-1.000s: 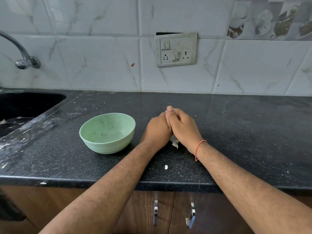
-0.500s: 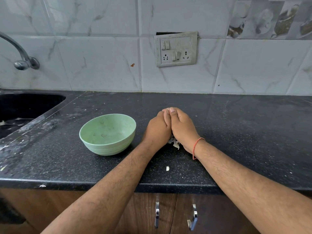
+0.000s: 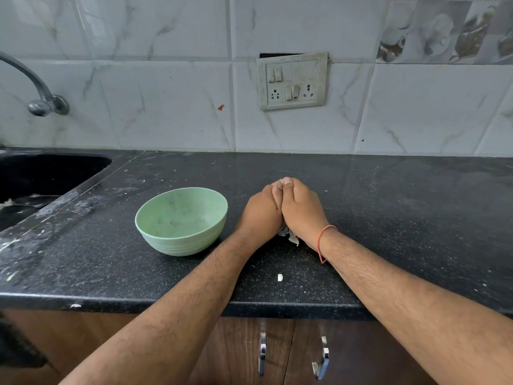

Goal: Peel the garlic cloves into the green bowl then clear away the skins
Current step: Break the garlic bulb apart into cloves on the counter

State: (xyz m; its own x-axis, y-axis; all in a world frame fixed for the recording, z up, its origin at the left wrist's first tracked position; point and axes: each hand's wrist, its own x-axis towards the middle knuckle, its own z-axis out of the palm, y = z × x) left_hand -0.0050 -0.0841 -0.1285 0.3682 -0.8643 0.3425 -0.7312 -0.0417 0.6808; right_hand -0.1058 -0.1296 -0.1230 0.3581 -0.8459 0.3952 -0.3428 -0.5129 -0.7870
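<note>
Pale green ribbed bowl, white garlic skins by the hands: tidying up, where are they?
Pale green ribbed bowl (image 3: 180,247), head view, outer wall.
White garlic skins (image 3: 288,235), head view, scraps under wrists.

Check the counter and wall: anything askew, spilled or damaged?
Yes. The switch plate on the tiled wall sits crooked, with a dark gap above it. A white scrap lies loose on the countertop near its front edge, and garlic skins poke out beneath the hands. The green bowl stands upright.

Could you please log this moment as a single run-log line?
phase: peeling | left hand and right hand: pressed together over garlic skins | green bowl: no cloves visible | stray bit: on counter
</note>
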